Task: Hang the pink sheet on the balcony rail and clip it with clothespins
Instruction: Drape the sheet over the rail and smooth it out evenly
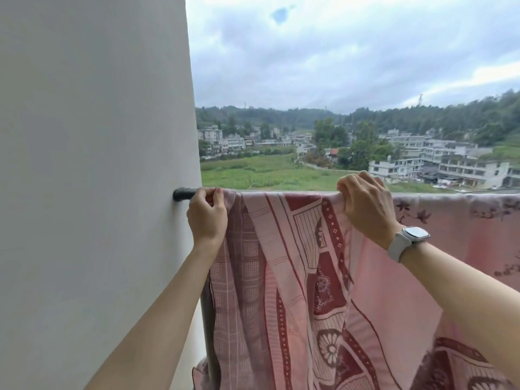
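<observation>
Spreading the pink sheet along the balcony rail — left hand and right hand are both pinching its top edge; clipping is coming next, though no clothespins are showing.

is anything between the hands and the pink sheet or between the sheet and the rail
Nothing visible. The left hand and right hand already grip the pink sheet where it drapes over the rail.
</observation>
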